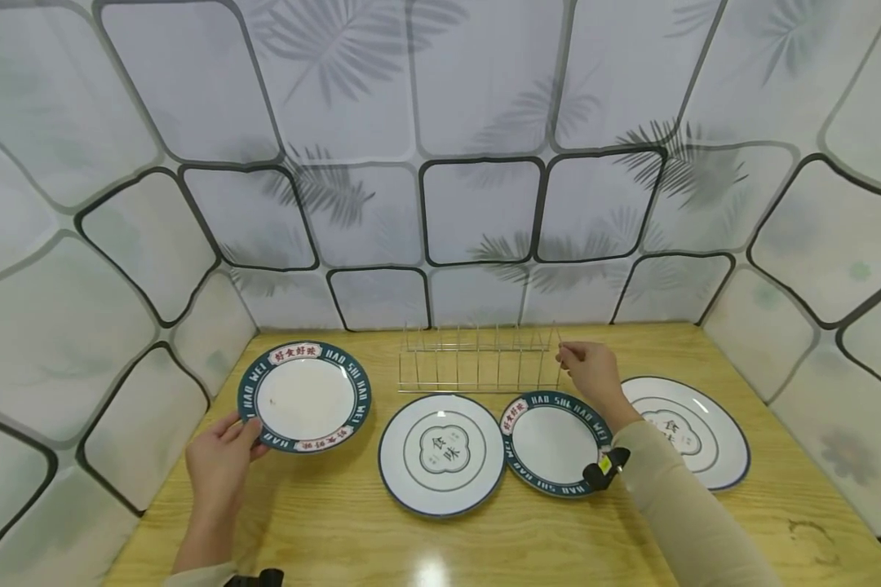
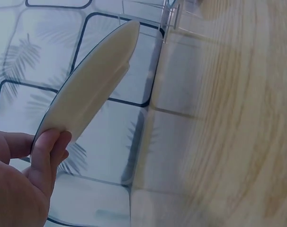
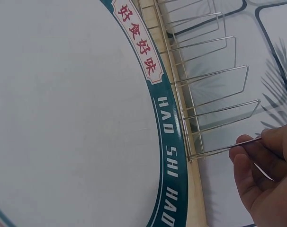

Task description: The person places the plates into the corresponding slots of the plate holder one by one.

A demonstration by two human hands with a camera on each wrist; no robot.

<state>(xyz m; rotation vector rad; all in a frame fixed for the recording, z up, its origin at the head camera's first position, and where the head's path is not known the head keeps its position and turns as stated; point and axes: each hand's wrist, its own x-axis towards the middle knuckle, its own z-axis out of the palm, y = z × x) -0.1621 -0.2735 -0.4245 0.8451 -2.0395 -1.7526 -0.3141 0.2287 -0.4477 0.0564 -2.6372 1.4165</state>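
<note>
My left hand [image 1: 222, 458] pinches the lower left rim of a white plate [image 1: 310, 401] with a dark green lettered border. In the left wrist view that plate [image 2: 89, 85] is raised above the table, its pale underside showing, thumb on one face and fingers on the other. At the back of the table stands a wire dish rack [image 1: 477, 363] with upright dividers and no plates in it. My right hand [image 1: 591, 377] pinches the rack's right end wire; the right wrist view shows the rack [image 3: 214, 75] with thumb and fingers [image 3: 247, 163] on that wire.
Three plates lie on the wooden table [image 1: 338, 522] before the rack: a blue-rimmed plate [image 1: 440, 489], a smaller green-bordered plate [image 1: 551, 444] touching or nearly touching it, and another blue-rimmed plate [image 1: 715, 440] partly behind the right forearm. Patterned walls [image 1: 477, 212] enclose the back and sides.
</note>
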